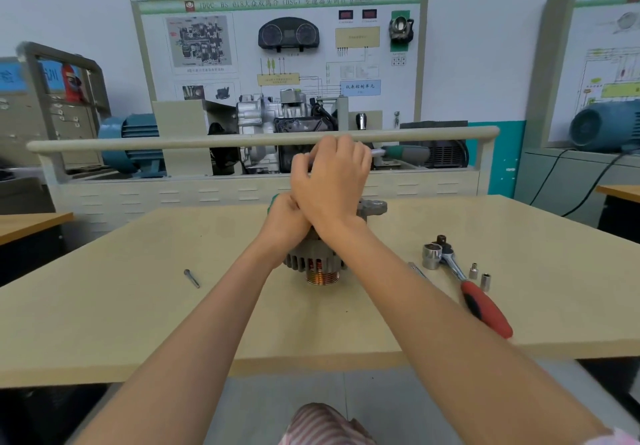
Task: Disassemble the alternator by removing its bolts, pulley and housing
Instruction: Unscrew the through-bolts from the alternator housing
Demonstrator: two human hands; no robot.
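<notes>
The grey finned alternator (pixel 313 264) stands on the table (pixel 138 306) with its copper-coloured pulley (pixel 322 277) facing me. One mounting ear (pixel 374 207) pokes out at its far right. My left hand (pixel 284 219) is curled on the alternator's top and holds it; a bit of green shows by its knuckles. My right hand (pixel 332 181) crosses above the left and grips a tool whose metal shank and green handle (pixel 410 153) stick out to the right. Where the tool meets the alternator is hidden by my hands.
A loose long bolt (pixel 191 278) lies left of the alternator. To the right lie a red-handled ratchet (pixel 485 306), a large socket (pixel 432 256), two small sockets (pixel 479 275) and a thin metal piece (pixel 417 270). A rail and training bench stand behind the table.
</notes>
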